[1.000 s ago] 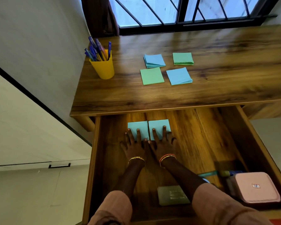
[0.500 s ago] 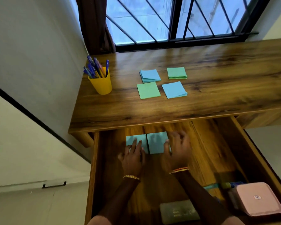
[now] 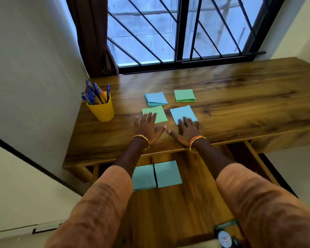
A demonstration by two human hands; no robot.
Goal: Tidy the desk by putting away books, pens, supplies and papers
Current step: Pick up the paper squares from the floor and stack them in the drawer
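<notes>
No legible text anywhere. Small dark object (image 3: 225,237) at bottom edge, nearer than right hand's grip, carries a pale label with marks too blurred to read.

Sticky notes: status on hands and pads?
Left hand flat, fingers on near green pad. Right hand flat on near blue pad. Two pads in drawer, four on desk. Nothing blocking.

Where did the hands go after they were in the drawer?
Both hands left the two blue pads in the drawer and reached up onto the desk: left hand onto the near green pad, right hand onto the near blue pad. The pen cup and far pads stayed put.
</notes>
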